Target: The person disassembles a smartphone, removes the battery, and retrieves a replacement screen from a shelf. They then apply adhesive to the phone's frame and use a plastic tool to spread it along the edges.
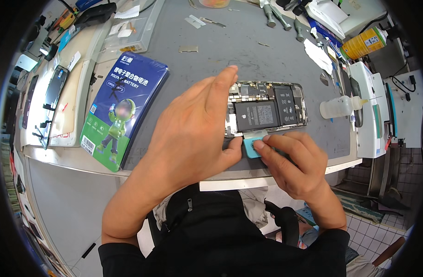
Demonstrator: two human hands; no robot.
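Observation:
An opened smartphone (pixel 292 105) lies on the grey mat, its black battery (pixel 256 115) and circuit boards bare. My left hand (pixel 186 124) covers the phone's left end, fingers stretched along the far side and thumb against the near edge, holding it steady. In my right hand (pixel 297 161), a small teal scraper (pixel 252 148) is pinched between thumb and fingers. Its thin, pale, see-through blade (pixel 255 134) meets the phone's near edge below the battery. Whether the blade tip reaches inside cannot be made out.
A blue and green battery box (pixel 126 106) lies left of my hands. On the right stands a clear dropper bottle (pixel 337 107) with a thin needle. Screwdrivers (pixel 280 17) and tweezers (pixel 213 22) lie at the back. A yellow can (pixel 365 43) is at far right.

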